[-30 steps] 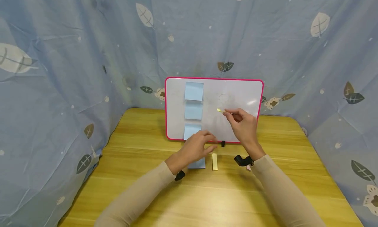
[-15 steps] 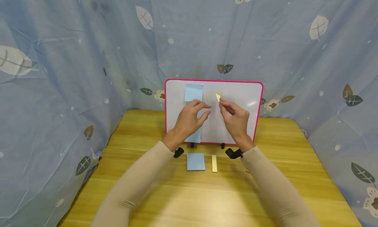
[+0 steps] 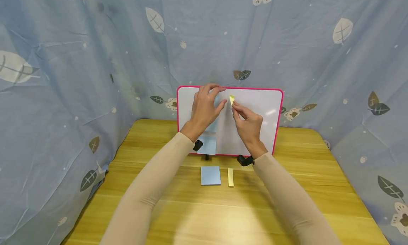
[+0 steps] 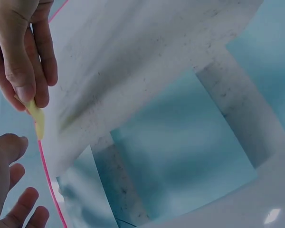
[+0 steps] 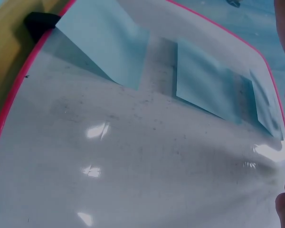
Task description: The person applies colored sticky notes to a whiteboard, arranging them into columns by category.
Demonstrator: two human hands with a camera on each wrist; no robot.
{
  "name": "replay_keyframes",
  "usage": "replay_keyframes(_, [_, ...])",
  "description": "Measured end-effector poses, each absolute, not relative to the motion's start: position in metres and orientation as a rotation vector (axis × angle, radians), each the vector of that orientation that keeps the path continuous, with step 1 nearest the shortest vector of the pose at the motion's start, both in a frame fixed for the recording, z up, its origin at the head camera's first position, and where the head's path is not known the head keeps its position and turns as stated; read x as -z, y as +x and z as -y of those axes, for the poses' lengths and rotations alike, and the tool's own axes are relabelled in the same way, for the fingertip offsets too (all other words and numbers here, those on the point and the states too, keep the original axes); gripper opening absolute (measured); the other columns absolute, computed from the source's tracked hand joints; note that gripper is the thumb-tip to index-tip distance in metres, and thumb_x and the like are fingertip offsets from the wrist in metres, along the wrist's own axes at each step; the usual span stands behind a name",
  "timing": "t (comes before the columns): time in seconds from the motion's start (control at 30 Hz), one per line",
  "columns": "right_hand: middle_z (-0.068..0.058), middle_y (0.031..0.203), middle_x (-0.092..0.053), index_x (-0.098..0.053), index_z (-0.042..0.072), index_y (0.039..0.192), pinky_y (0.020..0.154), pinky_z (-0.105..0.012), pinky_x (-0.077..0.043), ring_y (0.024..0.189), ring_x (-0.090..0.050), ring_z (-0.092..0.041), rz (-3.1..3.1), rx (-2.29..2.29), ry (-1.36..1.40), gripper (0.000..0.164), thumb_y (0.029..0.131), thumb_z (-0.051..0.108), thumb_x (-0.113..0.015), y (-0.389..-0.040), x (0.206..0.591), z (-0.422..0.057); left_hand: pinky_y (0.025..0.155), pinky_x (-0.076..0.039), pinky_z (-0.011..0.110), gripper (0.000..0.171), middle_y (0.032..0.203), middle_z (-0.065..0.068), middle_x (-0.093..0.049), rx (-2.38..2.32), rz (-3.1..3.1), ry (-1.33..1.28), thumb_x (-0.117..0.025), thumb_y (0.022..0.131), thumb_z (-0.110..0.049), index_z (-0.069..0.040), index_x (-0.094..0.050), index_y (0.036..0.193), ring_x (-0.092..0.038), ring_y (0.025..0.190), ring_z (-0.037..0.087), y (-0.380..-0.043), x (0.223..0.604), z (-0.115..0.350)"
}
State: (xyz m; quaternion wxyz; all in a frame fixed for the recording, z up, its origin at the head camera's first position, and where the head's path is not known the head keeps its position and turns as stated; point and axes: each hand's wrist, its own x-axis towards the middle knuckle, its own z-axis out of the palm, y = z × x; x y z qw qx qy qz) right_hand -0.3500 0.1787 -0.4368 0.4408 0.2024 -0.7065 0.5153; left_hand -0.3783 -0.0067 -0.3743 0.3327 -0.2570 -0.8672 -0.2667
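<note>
My right hand (image 3: pixel 249 126) pinches a narrow yellow sticky note (image 3: pixel 232 99) by its lower end, in front of the upper middle of the whiteboard (image 3: pixel 255 100). In the left wrist view the yellow strip juts below the right fingertips, close to the board's pink edge. My left hand (image 3: pixel 204 108) is raised near the board's top edge with thumb and fingers spread, holding nothing. It overlaps the upper blue sticky notes in the head view. Three blue square notes form a column on the board; the middle one (image 4: pixel 185 147) and the lowest (image 3: pixel 206 144) show.
On the wooden table (image 3: pixel 204 209), a blue sticky-note pad (image 3: pixel 210 175) and a narrow yellow pad (image 3: pixel 230 177) lie in front of the board. Small black feet (image 3: pixel 207 157) support the board. A patterned blue curtain (image 3: pixel 204 36) hangs behind and at both sides.
Both hands have risen toward the board's top. The left hand has gone up from the lowest blue note. My right hand has brought the yellow strip up and slightly left, now more upright.
</note>
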Motion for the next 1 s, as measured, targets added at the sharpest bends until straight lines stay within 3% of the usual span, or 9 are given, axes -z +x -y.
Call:
replay_keyframes(0.3, [-0.029, 0.121, -0.085, -0.088, -0.009, 0.116, 0.099, -0.008, -0.059, 0.113, -0.087, -0.047, 1.744, -1.254, 0.459, 0.019, 0.098, -0.014, -0.084, -0.359, 0.441, -0.172, 0.133, -0.045, 0.057, 0.043, 0.162, 0.008, -0.069, 0.624, 2.345, -0.627, -0.084, 0.11, -0.037, -0.019, -0.079, 0.149, -0.061, 0.154, 0.034, -0.394, 0.369, -0.004])
replay_keyframes(0.57, [-0.022, 0.124, -0.086, -0.089, -0.004, 0.12, 0.102, -0.011, -0.06, 0.116, -0.088, -0.039, 1.793, -1.226, 0.444, 0.02, 0.102, -0.008, -0.084, -0.358, 0.441, -0.174, 0.136, -0.042, 0.056, 0.044, 0.149, 0.006, -0.076, 0.58, 2.354, -0.59, -0.086, 0.108, -0.039, -0.022, -0.08, 0.148, -0.065, 0.146, 0.033, -0.4, 0.369, -0.011])
replay_keyframes(1.0, [-0.018, 0.128, -0.086, -0.089, -0.003, 0.123, 0.104, -0.013, -0.06, 0.118, -0.087, -0.036, 1.856, -1.148, 0.435, 0.019, 0.105, -0.002, -0.083, -0.361, 0.446, -0.174, 0.137, -0.039, 0.055, 0.047, 0.141, 0.004, -0.075, 0.615, 2.32, -0.486, -0.093, 0.102, -0.042, -0.027, -0.082, 0.145, -0.065, 0.141, 0.03, -0.408, 0.377, -0.022])
